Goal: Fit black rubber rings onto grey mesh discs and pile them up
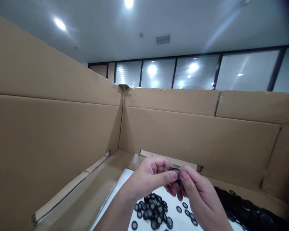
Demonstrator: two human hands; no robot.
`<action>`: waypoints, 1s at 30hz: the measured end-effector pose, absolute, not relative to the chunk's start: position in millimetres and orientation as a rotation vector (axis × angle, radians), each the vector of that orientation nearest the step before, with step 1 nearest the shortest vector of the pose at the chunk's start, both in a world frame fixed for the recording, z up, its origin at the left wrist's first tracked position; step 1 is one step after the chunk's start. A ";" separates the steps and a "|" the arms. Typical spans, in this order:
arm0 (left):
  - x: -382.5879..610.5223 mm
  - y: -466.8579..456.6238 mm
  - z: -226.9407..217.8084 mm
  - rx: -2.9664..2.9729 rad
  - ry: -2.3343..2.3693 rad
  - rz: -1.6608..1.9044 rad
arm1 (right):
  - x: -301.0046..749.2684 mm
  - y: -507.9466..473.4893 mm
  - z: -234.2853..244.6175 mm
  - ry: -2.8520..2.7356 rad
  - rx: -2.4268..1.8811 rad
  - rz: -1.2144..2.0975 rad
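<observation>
Both hands meet above a white surface (118, 189). Between the thumb and fingers of my left hand (150, 175) is a small black ring (175, 170), held near its rim. The fingertips of my right hand (196, 189) pinch the same ring from the other side, so much of it is covered. Below my left hand lies a heap of small black rings with pale grey centres (153, 210). Several more such rings (187, 212) lie loose beside my right wrist.
Tall cardboard walls (170, 128) surround the work area at the back and left. A cardboard flap (72, 183) runs along the left edge. At the right is a dark pile of thin black rings or bands (248, 205). Glazed panels (197, 72) stand beyond.
</observation>
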State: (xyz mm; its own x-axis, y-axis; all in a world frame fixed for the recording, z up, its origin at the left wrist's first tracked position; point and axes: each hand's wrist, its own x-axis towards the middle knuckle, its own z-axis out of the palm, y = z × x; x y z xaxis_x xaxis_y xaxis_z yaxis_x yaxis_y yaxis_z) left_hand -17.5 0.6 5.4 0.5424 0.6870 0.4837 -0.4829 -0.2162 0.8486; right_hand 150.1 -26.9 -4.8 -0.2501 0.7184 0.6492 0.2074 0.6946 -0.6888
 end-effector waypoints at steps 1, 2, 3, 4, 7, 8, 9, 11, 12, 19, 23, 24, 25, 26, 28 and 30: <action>-16.2 0.4 5.5 1.410 0.174 1.096 | 147.8 -26.7 -5.7 -1.768 -0.697 0.588; -14.7 -0.1 5.6 1.392 0.168 1.109 | 145.6 -26.4 -6.5 -1.742 -0.665 0.590; -13.1 -0.8 5.8 1.375 0.171 1.121 | 143.4 -26.0 -7.3 -1.721 -0.636 0.589; -11.6 -1.7 6.0 1.361 0.177 1.133 | 141.2 -25.8 -8.0 -1.702 -0.610 0.588; -8.0 -4.3 6.2 1.332 0.203 1.155 | 135.6 -25.7 -9.6 -1.631 -0.559 0.601; -7.5 -4.8 6.2 1.325 0.216 1.164 | 134.0 -26.0 -10.0 -1.603 -0.556 0.610; -7.2 -5.1 6.2 1.321 0.228 1.170 | 132.9 -26.3 -10.4 -1.576 -0.560 0.617; -7.6 -5.3 6.5 1.325 0.249 1.175 | 131.9 -26.4 -11.2 -1.547 -0.572 0.620; -8.1 -5.4 7.0 1.335 0.257 1.175 | 132.3 -26.1 -11.5 -1.545 -0.580 0.614; -14.9 -8.7 13.0 1.409 0.347 1.158 | 143.8 -21.2 -13.2 -1.706 -0.684 0.386; -25.7 -7.3 12.9 1.477 0.369 1.077 | 146.0 -21.2 -10.6 -1.799 -0.745 0.185; -29.4 -6.1 12.5 1.496 0.386 1.052 | 146.2 -21.0 -9.6 -1.824 -0.752 0.154; -33.3 -4.6 12.0 1.511 0.410 1.028 | 146.4 -20.5 -8.6 -1.857 -0.753 0.133; -37.5 -3.0 11.6 1.529 0.439 1.005 | 146.8 -19.7 -7.6 -1.899 -0.752 0.124; -45.9 -0.2 11.0 1.587 0.508 0.962 | 148.1 -17.8 -5.9 -2.001 -0.761 0.153; -53.4 1.0 11.3 1.669 0.566 0.905 | 149.4 -15.9 -4.8 -2.116 -0.775 0.228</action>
State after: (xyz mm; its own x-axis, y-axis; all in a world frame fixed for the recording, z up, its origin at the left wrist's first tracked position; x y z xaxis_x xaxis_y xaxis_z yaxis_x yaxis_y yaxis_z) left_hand -53.4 1.0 11.3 0.5941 0.7555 0.2762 -0.0822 -0.2846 0.9551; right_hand 149.4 -15.9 -4.8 -0.4476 0.6018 0.6615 0.4470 0.7912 -0.4173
